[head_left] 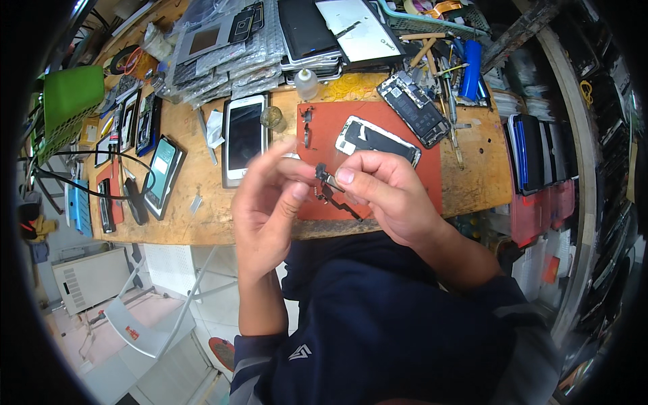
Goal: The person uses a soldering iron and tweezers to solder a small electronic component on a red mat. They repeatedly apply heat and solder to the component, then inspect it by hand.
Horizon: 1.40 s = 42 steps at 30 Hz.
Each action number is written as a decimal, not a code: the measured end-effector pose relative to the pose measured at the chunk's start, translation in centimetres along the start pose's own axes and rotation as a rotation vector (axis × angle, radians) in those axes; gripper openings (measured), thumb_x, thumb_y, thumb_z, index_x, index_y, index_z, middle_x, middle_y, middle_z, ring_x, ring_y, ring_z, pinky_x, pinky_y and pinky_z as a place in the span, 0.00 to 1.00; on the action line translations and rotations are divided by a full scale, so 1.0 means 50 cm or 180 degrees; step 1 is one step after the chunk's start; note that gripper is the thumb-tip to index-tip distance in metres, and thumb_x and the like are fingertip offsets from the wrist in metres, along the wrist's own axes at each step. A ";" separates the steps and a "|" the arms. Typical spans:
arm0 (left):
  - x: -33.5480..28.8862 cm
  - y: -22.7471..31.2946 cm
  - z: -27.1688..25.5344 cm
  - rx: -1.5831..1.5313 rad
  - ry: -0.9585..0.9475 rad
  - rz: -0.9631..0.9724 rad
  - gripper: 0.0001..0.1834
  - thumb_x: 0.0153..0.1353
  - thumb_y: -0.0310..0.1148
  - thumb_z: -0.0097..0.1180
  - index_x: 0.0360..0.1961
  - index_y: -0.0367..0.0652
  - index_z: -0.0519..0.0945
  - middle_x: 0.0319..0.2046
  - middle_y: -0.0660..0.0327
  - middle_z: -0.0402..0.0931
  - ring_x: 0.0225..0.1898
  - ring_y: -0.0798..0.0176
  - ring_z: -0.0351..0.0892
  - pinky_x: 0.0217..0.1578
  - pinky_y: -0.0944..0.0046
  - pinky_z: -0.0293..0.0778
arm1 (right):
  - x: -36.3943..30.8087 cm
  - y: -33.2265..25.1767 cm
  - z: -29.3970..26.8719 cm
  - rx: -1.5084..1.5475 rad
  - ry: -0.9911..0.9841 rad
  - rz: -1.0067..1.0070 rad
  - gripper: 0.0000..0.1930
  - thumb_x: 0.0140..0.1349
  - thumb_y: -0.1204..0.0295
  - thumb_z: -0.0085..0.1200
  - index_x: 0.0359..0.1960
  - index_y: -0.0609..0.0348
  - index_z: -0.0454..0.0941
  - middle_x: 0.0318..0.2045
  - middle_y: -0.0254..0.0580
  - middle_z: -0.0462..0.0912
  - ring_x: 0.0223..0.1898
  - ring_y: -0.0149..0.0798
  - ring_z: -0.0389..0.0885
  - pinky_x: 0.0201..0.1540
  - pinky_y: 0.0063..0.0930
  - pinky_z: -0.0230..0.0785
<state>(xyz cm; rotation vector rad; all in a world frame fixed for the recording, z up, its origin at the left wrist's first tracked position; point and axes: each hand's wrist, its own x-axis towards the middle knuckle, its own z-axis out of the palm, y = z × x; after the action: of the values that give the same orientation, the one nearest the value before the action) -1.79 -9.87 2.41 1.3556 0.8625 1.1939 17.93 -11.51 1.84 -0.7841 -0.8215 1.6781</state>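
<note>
Between the thumb and index finger of my right hand (385, 192) is a thin black flex cable (346, 208), pinched near its upper end, its tail hanging down to the right. My left hand (264, 202) is beside it, thumb and fingers apart, with a fingertip close to the cable's top; whether it touches cannot be made out. Below both hands lies an orange-red mat (425, 189). On the mat are a white-framed phone front (376, 140) and some small dark parts (307, 125). An opened phone with its battery showing (415, 111) lies across the mat's upper right corner.
A white phone or tablet (244, 135) lies left of the mat, with a small round jar (272, 117) at its edge. Behind stand a dropper bottle (306, 84) and bubble-wrapped stacks (226, 67). Tools (445, 81) crowd the right; more phones (164, 177) lie left.
</note>
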 end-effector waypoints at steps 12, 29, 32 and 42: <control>-0.005 -0.009 -0.001 0.0163 0.0194 0.0179 0.10 0.69 0.18 0.62 0.49 0.31 0.85 0.45 0.58 0.81 0.44 0.69 0.79 0.47 0.68 0.75 | -0.015 0.029 0.020 -0.2897 0.0317 -0.2388 0.30 0.51 0.79 0.71 0.58 0.64 0.75 0.46 0.45 0.84 0.40 0.42 0.86 0.46 0.35 0.72; -0.016 0.008 -0.005 -0.0096 -0.0210 0.0127 0.14 0.68 0.15 0.60 0.53 0.31 0.82 0.46 0.57 0.81 0.44 0.72 0.80 0.43 0.72 0.76 | -0.014 -0.005 0.010 -0.0993 0.0116 -0.0224 0.09 0.72 0.76 0.62 0.50 0.67 0.81 0.38 0.36 0.87 0.40 0.24 0.85 0.45 0.22 0.78; -0.028 0.012 0.007 -0.0347 0.0137 -0.0371 0.16 0.69 0.15 0.60 0.57 0.31 0.80 0.45 0.59 0.81 0.44 0.71 0.81 0.46 0.71 0.78 | -0.020 -0.004 0.011 -0.1099 0.0101 -0.0200 0.08 0.72 0.77 0.61 0.48 0.67 0.82 0.39 0.37 0.88 0.40 0.25 0.85 0.45 0.22 0.79; -0.035 -0.001 0.021 -0.0388 0.0255 -0.0385 0.14 0.71 0.20 0.60 0.56 0.31 0.80 0.40 0.57 0.85 0.40 0.69 0.85 0.44 0.68 0.83 | -0.023 0.002 0.024 -0.1338 0.0241 -0.0511 0.06 0.71 0.79 0.60 0.47 0.67 0.82 0.41 0.38 0.88 0.41 0.24 0.84 0.46 0.22 0.78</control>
<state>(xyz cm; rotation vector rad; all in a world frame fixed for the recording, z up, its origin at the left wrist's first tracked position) -1.17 -11.80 2.12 1.1482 0.9008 1.1933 17.14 -12.82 2.54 -1.0306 -1.1716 1.3411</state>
